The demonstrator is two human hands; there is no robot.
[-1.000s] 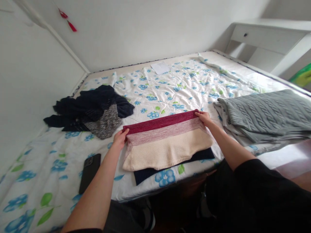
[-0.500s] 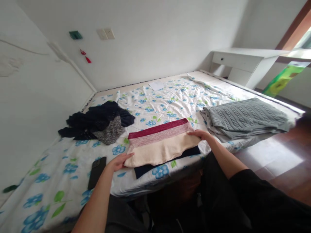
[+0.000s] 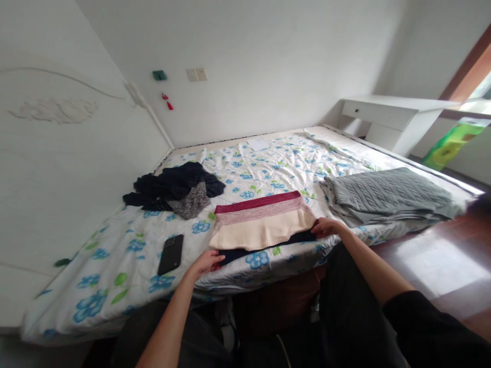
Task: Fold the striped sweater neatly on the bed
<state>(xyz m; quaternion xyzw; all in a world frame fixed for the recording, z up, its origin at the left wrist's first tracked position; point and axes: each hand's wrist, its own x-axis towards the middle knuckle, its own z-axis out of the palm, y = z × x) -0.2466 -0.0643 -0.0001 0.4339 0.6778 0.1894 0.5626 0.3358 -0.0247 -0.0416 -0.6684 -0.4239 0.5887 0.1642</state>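
Head view has your left hand (image 3: 207, 261) and right hand (image 3: 327, 227) at the two near corners of the striped knit garment (image 3: 264, 227), which lies flat along the near side of the bed (image 3: 148, 278), and the fingers of each look closed on the navy edge (image 3: 240, 255) showing beneath the cream part. Watch that edge: if you pull one corner harder than the other, the layers could skew, since the cream part seems merely to rest on the navy one. Lift too quickly and the loose knit may sag in the middle or bunch, because you hold it only by its ends. It also lies so near the bed's edge that a tug towards your knees could drag it over. To the left, the black phone (image 3: 171, 254) sits near your left forearm, and a wide sweep of that arm might knock it. Beyond the phone is a rumpled dark pile (image 3: 174, 184), apart from the garment; on the right, the folded grey cable knit (image 3: 389, 194) would catch a wide swing of your right arm. A white paper (image 3: 258, 144) lies at the far side, well out of your way
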